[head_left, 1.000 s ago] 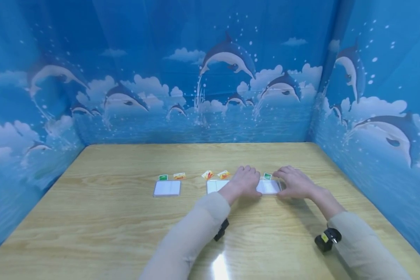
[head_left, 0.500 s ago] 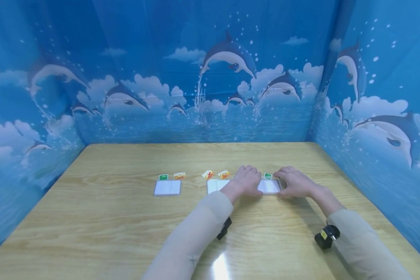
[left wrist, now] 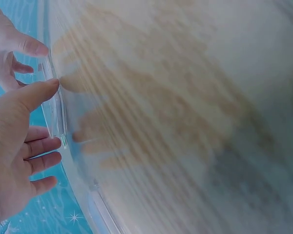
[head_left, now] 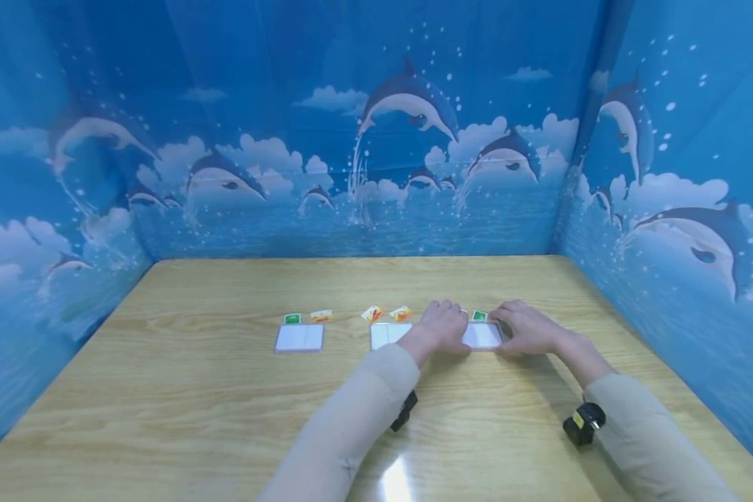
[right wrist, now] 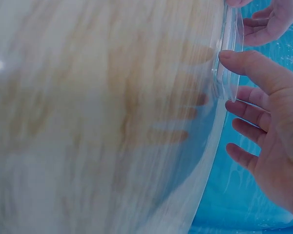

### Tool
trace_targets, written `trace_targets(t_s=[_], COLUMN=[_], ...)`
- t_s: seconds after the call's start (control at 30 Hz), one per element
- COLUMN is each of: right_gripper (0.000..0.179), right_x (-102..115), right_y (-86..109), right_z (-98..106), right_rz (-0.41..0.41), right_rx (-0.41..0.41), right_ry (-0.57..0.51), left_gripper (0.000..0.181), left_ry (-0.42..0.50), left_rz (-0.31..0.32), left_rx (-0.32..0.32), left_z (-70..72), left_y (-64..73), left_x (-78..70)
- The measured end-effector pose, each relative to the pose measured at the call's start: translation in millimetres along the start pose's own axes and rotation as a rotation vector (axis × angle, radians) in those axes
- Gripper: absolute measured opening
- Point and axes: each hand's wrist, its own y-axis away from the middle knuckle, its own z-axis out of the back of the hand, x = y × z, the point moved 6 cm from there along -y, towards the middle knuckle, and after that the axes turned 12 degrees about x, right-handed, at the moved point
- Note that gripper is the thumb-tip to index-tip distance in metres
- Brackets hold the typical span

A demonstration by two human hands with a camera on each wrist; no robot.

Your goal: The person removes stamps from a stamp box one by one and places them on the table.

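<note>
A flat, clear plastic case (head_left: 483,336) with a whitish face lies on the wooden table, right of centre. My left hand (head_left: 440,326) grips its left end, thumb at the near edge and fingers over the far side. At the other end my right hand (head_left: 530,328) holds it the same way, thumb in front. In the left wrist view, the left thumb (left wrist: 41,92) presses the transparent edge of the case (left wrist: 63,122). The right wrist view shows the right thumb (right wrist: 234,61) against the clear rim, with the fingers behind. A small green card (head_left: 480,316) lies just behind the case.
A second flat case (head_left: 384,335) lies left of my left hand, partly hidden by it. Another case (head_left: 299,337) lies farther left. Behind them are an orange card (head_left: 321,316), two more orange cards and a green card (head_left: 293,318). A dolphin-print curtain (head_left: 376,174) surrounds the table.
Both hands stay at the ends of the right case, with only slight shifts of the wrists and forearms. The other cases and the cards keep their places.
</note>
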Motion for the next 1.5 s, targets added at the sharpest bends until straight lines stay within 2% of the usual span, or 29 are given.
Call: trace_targets(t_s=[0.3, 0.57, 1.5], right_gripper=[0.054, 0.054, 0.059], right_x=[-0.2, -1.1, -0.4], right_y=[0.4, 1.2, -0.5], right_z=[-1.1, -1.1, -4.2], right_rz=[0.018, 0.021, 0.001], right_rx=[-0.005, 0.026, 0.071], right_ry=[0.030, 0.017, -0.036], left_gripper=[0.065, 0.066, 0.063], left_ry=[-0.001, -0.005, 0.045], left_rz=[0.000, -0.012, -0.042], left_rx=[0.013, 0.038, 0.031], left_z=[-4.3, -7.3, -5.0], left_y=[0.5, 0.4, 3.0], left_x=[-1.6, -1.0, -1.2])
